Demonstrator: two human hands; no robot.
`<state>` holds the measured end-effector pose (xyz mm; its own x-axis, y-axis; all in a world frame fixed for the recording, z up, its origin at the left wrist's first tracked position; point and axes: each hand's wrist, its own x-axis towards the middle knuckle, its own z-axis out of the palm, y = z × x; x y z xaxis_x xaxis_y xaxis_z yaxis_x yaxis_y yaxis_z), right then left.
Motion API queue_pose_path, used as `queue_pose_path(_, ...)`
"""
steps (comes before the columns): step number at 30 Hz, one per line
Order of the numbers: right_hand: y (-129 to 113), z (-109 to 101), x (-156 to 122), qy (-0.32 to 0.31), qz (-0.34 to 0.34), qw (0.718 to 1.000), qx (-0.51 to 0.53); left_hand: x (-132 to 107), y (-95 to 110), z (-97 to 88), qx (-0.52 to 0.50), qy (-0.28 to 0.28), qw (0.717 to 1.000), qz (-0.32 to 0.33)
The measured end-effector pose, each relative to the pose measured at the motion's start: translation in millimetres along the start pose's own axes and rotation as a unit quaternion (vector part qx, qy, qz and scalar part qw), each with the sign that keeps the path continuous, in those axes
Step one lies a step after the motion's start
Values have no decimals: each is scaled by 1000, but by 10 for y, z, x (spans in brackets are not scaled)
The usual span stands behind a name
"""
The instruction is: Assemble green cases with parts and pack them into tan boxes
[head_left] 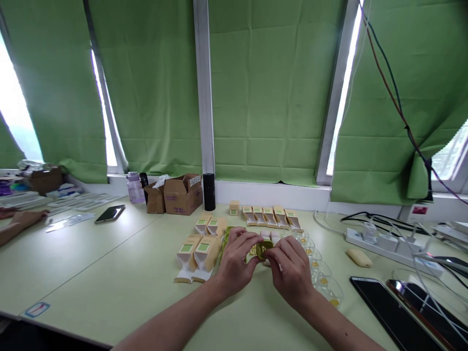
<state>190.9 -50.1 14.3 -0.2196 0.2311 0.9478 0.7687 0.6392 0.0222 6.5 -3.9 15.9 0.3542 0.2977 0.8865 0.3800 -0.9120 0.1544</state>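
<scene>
A small, round, olive-green cup-like piece point(263, 249) is held up between both hands. My left hand point(237, 258) pinches its left side with thumb and fingers. On its right side, my right hand point(292, 268) grips the rim with closed fingertips. More green pieces point(228, 230) are partly hidden behind my left hand. Small pale pinkish items point(274, 235) stand just beyond the fingers. To the right of my right hand runs a row of clear plastic cups point(323, 281) with yellow centres. Open yellow cartons point(204, 248) with green labels lie left of my left hand.
More open cartons point(270, 216) line the back, beside a closed small box point(234, 208). A brown cardboard box point(183, 195) and black cylinder point(209, 191) stand behind. Right are a power strip point(391, 248) and dark tablet point(387, 312). Another person's hand point(27, 217) rests far left.
</scene>
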Motion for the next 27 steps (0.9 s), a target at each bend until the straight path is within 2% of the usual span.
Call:
queue_pose_path(7,2,4,-4,-3,5,1000,-6,17,15,-12,3,-4,1000,-13)
queue_pose_path(11,-32,-4,10,0,0,1000,1,2,-42,5,0,-1,1000,-22)
queue_pose_path(17,-64,-14,31,-10,10,1000,13,20,-170,-11,6,38,995,-87)
queue_pose_path(22,73,68,-40,-76,53,996,9,76,-160,-53,13,80,987,-138)
queue_pose_path(27,105,213,-82,-176,53,982,-40,74,-169,-39,1,97,983,-159)
